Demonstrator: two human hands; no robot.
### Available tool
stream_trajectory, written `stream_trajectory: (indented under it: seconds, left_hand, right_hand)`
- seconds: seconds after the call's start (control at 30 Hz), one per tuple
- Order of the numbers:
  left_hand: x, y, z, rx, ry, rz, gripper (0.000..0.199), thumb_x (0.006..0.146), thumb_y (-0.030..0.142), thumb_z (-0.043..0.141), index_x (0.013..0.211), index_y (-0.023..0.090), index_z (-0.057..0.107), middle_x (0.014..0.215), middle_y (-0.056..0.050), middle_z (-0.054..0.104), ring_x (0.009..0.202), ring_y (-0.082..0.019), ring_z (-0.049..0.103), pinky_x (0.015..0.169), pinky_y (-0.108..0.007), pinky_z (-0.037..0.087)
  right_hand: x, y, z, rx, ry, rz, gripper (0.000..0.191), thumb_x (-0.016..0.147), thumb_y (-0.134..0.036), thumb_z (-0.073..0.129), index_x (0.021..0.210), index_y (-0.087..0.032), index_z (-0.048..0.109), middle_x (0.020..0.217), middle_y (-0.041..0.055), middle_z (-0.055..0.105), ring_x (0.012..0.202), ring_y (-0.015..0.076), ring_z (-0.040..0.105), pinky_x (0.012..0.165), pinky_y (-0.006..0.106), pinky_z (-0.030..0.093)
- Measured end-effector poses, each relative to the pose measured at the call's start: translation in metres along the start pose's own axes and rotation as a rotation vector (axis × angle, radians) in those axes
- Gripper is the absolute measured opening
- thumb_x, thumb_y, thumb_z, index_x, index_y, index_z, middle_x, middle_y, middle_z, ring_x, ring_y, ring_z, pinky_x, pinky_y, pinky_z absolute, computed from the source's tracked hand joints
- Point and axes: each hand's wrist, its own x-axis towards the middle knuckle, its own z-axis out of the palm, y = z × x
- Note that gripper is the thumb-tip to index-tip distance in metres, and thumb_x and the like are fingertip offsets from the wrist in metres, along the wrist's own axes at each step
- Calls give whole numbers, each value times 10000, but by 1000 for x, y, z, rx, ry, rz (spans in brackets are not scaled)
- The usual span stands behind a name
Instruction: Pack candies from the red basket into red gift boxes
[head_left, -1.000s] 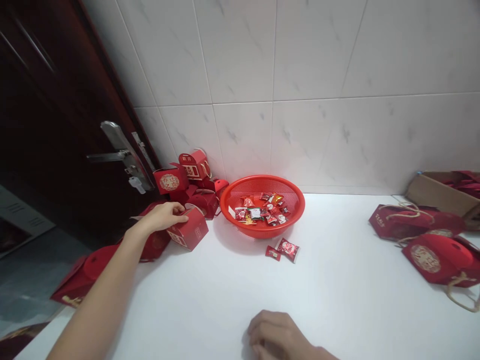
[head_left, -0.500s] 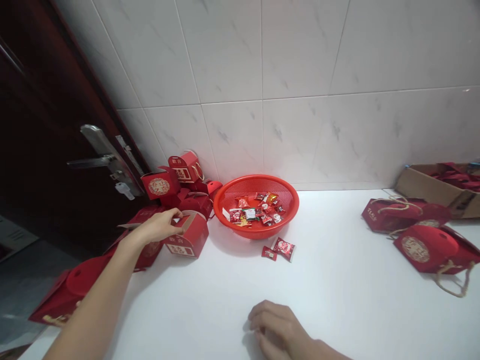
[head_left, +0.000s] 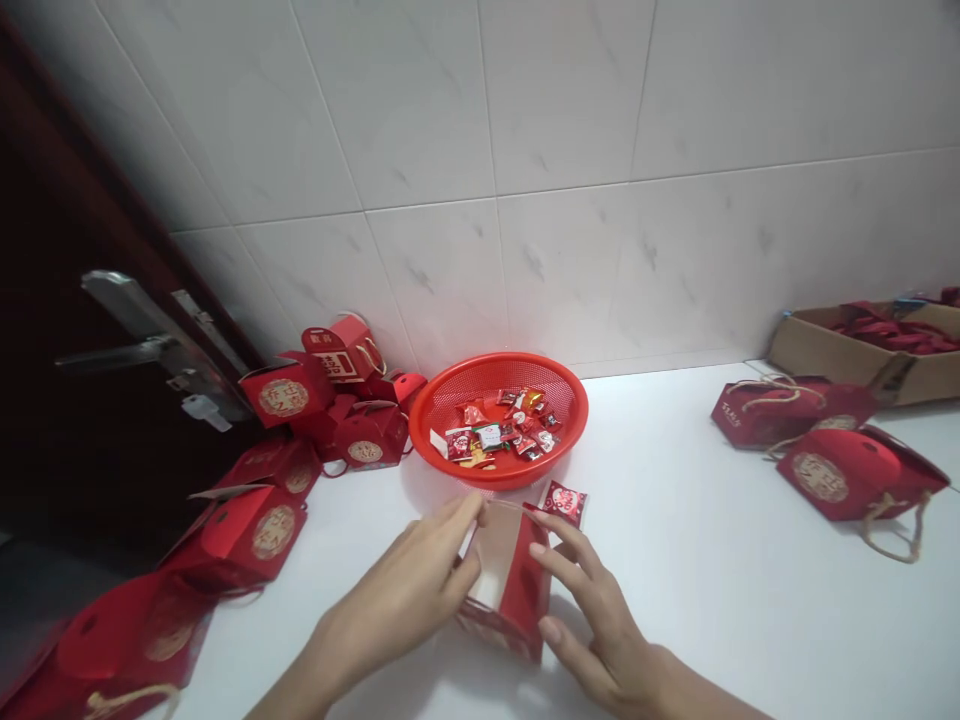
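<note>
Held an open-topped red box (head_left: 529, 585) just in front of the basket (head_left: 499, 358), between a half-closed left hand (head_left: 412, 570) and a loosely spread right hand (head_left: 600, 620), perhaps risking buckled card from uneven squeezing.

The person's left hand (head_left: 409, 575) and right hand (head_left: 604, 615) are bare, with slim fingers that narrow gently toward rounded tips. A short, smooth nail shows on the right thumb (head_left: 570, 648), while finer detail on the other fingers is too soft to tell. The left forearm (head_left: 304, 675) and right forearm (head_left: 694, 688) are uncovered as far as they show, both slender, with narrow wrists.
</note>
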Motion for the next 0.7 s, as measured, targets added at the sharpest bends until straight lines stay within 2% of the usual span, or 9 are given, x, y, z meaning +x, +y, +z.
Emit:
stream_trajectory:
  seconds: [0.07,0.17,0.27,0.37,0.47,0.57,0.63,0.7]
  left_hand:
    - [4,5,4,57,7,18,229,913,199,377,1001,253,582,1047,-70,669,894,-236,682,773,-320,522]
    - [8,5,6,76,-18,29,328,923,178,365,1059,272,648,1128,-81,664,922,-235,692,799,-329,538]
    - [9,-2,9,65,-14,30,402,932,184,375,1167,296,681,1235,-85,652,1050,-253,685,859,-347,557]
    - [11,-14,13,62,41,16,436,937,222,407,1276,285,674,1362,-95,626,1226,-285,626,991,-390,542]
    - [12,-25,15,46,91,-10,449,937,279,456,1339,275,655,1457,-86,581,1336,-308,554,1074,-410,502]
    - [10,-34,12,-9,92,-32,481,913,390,563,1382,302,623,1487,-75,558,1309,-319,576,1018,-389,542]
    - [9,-39,10,-43,81,-35,546,864,439,650,1396,325,604,1493,-67,553,1287,-322,590,985,-377,557]
    - [8,-45,8,-71,62,-39,594,833,447,696,1407,340,588,1499,-63,546,1279,-317,592,974,-369,558]
  right_hand:
    - [4,1,-3,-64,-1,-23,539,1022,-320,434,1547,-260,329,1570,176,350,1328,288,513,979,417,545]
    - [9,4,-4,-99,-5,-11,515,1030,-352,415,1539,-292,367,1583,155,335,1201,246,596,941,386,560]
    - [14,5,-4,-109,-14,13,478,1028,-370,423,1500,-299,433,1589,152,329,1088,220,643,914,376,566]
    - [17,3,-6,-90,-20,66,391,1019,-376,446,1380,-247,526,1591,186,326,1038,225,666,865,372,576]
    - [17,2,-8,-13,-15,123,264,1002,-370,488,1203,-205,535,1567,217,365,1152,262,643,817,336,580]
    - [14,4,-8,73,36,181,187,997,-365,506,1107,-213,511,1534,210,426,1415,312,450,919,344,556]
    - [11,6,-6,149,79,237,182,1010,-374,475,1094,-216,507,1547,214,411,1459,316,395,951,355,546]
    - [8,8,-5,224,107,293,185,1020,-376,441,1088,-217,507,1583,218,359,1425,314,447,911,349,566]
